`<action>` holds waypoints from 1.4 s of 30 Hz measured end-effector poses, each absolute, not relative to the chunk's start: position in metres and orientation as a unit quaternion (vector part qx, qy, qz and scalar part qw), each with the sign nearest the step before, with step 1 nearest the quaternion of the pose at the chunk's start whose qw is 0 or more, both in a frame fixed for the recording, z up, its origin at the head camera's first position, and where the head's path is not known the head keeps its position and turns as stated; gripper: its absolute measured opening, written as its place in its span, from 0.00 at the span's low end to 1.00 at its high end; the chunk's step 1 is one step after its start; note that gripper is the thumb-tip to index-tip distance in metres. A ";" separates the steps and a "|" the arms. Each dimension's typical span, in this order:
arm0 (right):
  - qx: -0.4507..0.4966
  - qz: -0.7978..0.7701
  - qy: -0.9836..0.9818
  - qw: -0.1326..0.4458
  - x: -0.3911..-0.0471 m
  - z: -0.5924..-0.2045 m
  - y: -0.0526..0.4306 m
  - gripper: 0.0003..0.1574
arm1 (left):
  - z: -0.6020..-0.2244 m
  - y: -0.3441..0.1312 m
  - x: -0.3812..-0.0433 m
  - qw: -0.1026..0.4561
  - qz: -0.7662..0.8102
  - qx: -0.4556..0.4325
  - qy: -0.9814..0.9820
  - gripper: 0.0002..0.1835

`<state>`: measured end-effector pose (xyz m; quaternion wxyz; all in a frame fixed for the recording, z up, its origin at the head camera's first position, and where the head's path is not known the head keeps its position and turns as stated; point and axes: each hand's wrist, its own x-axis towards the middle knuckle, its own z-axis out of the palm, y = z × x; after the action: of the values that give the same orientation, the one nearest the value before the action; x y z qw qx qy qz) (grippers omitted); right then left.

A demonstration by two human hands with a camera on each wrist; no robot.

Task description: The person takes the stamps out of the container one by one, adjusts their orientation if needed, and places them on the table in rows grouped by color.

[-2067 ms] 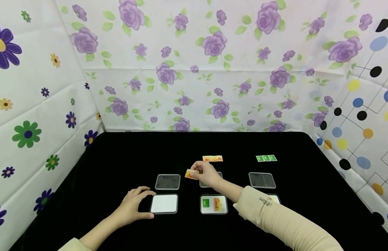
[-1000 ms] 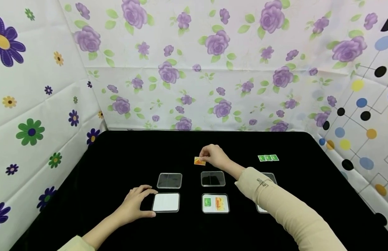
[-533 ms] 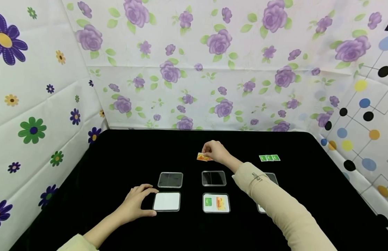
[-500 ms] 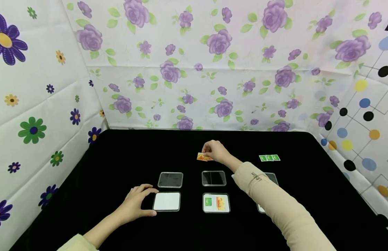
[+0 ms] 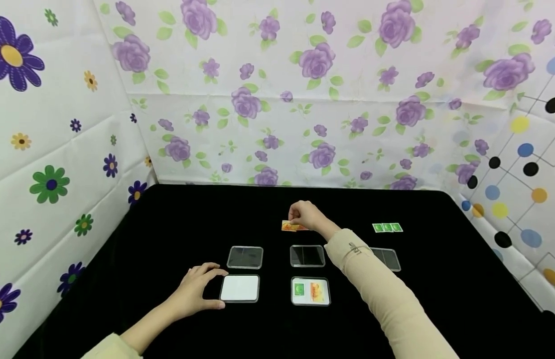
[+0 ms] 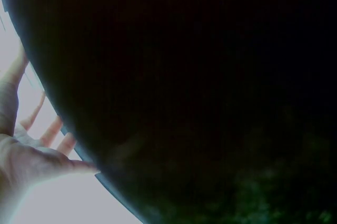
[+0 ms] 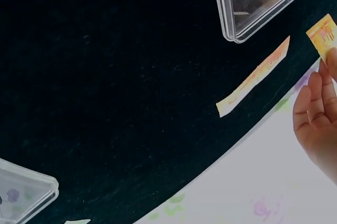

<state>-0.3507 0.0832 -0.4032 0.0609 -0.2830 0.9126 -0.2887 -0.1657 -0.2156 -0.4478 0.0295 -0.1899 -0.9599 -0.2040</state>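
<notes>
My right hand (image 5: 306, 214) is at the back middle of the black table, pinching a small orange-yellow stamp (image 7: 321, 33) with serrated edges between thumb and fingers. Right beside it lies an orange strip of stamps (image 7: 254, 79), partly covered by the hand in the head view. At the front left, my left hand (image 5: 194, 291) has its fingers and thumb spread, the tips at the left corners of a clear case with a white card (image 5: 239, 288). To its right is another clear case (image 5: 304, 302) whose white card bears a green stamp (image 5: 299, 289) and an orange stamp (image 5: 317, 292).
Clear empty-looking cases stand in a row behind: left (image 5: 245, 257), middle (image 5: 307, 256) and right (image 5: 387, 259), the last partly behind my right sleeve (image 5: 376, 284). A row of green stamps (image 5: 387, 228) lies at the back right. Patterned cloth walls (image 5: 259, 99) enclose the table.
The right hand carried the orange stamp back from the rear middle case to beside the orange strip, and has stayed nearly still there lately. The left hand has kept its place.
</notes>
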 end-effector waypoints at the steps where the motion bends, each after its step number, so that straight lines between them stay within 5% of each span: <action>1: -0.286 -0.290 0.911 0.060 -0.352 -0.403 0.083 0.04 | -0.447 -0.215 -0.166 0.029 -0.204 -0.190 -0.960 0.36; 34: -0.243 -0.210 0.946 0.040 -0.366 -0.424 0.068 0.06 | -0.448 -0.217 -0.168 0.020 -0.200 -0.189 -0.961 0.36; 42: -0.238 -0.144 0.960 -0.005 -0.359 -0.425 0.061 0.06 | -0.449 -0.217 -0.165 0.017 -0.207 -0.183 -0.961 0.36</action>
<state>-0.3595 0.0609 -0.4245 -0.0050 -0.2384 0.9604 -0.1441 -0.1654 -0.2170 -0.4492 0.0169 -0.1835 -0.9609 -0.2065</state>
